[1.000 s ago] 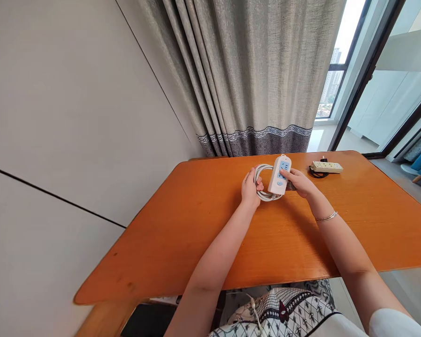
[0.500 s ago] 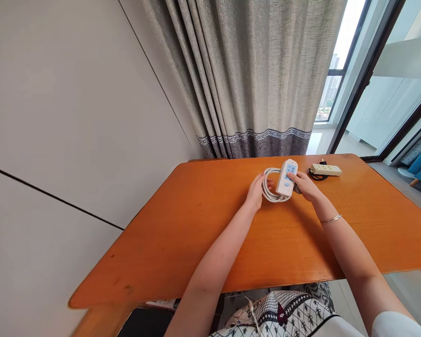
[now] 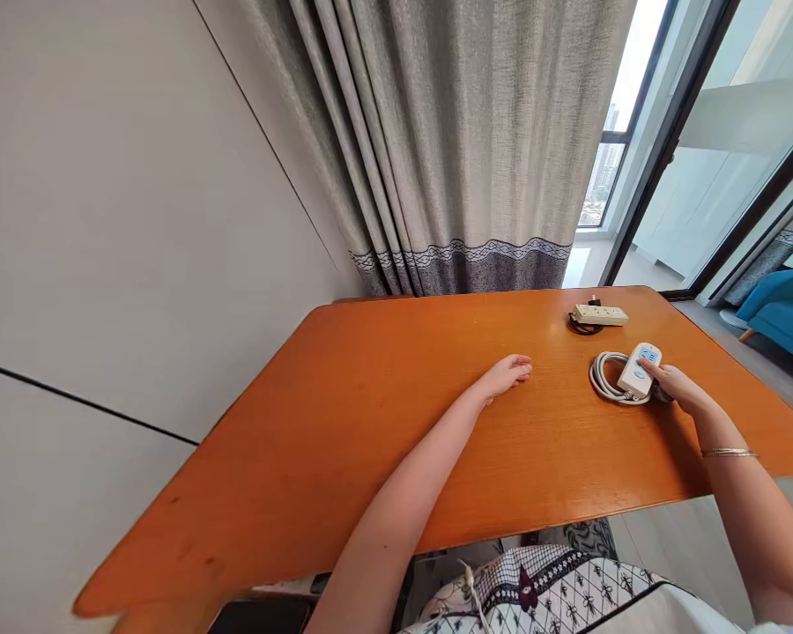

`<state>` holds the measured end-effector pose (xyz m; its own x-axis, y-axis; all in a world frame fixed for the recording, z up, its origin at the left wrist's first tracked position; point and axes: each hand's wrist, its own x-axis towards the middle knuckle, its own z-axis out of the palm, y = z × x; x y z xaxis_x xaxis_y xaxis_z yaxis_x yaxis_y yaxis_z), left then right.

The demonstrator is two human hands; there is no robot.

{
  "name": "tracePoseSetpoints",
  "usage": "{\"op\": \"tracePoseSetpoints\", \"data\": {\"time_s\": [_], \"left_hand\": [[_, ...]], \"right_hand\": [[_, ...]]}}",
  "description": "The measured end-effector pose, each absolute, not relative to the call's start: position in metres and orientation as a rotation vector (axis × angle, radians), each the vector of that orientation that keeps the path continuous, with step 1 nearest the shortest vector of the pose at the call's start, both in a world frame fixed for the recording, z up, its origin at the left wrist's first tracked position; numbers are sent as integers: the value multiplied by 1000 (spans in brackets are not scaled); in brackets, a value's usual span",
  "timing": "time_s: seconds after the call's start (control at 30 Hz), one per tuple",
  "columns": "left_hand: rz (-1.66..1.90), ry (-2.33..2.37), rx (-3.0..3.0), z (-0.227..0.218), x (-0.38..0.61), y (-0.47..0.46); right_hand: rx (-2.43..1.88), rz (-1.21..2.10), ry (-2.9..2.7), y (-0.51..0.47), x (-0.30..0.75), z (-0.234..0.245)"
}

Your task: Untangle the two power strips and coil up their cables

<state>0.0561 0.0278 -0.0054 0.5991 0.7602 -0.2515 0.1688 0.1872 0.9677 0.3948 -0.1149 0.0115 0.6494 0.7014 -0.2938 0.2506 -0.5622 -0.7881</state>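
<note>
A white power strip (image 3: 639, 369) with blue sockets lies on the orange wooden table (image 3: 383, 423) at the right, on top of its coiled white cable (image 3: 604, 377). My right hand (image 3: 680, 388) grips the near end of the strip, fingers closed on it. Toward the middle of the table my left hand (image 3: 506, 376) rests flat with fingers stretched out, holding nothing, well left of the coil.
A second, cream power strip (image 3: 600, 314) with a black cord (image 3: 581, 327) lies at the far right of the table. A grey curtain (image 3: 463, 141) hangs behind, with a glass door frame (image 3: 661, 150) and blue chair (image 3: 783, 310) to the right.
My right hand carried the white strip and coil rightward and set them down on the table. My left hand let go of the coil and now lies flat.
</note>
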Motion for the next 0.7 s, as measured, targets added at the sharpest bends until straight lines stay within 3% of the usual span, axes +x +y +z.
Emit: {"op": "tracePoseSetpoints", "data": {"time_s": [0.17,0.4,0.7], "left_hand": [[479,918,1359,-10,57,27],[516,939,1324,-22,58,35],[564,911,1305,-32,60,37]], "right_hand": [[-2221,796,-835,-111,401,10],[-2418,353,-965,-104,404,-6],[-2579,67,-1067,-117,393,1]]}}
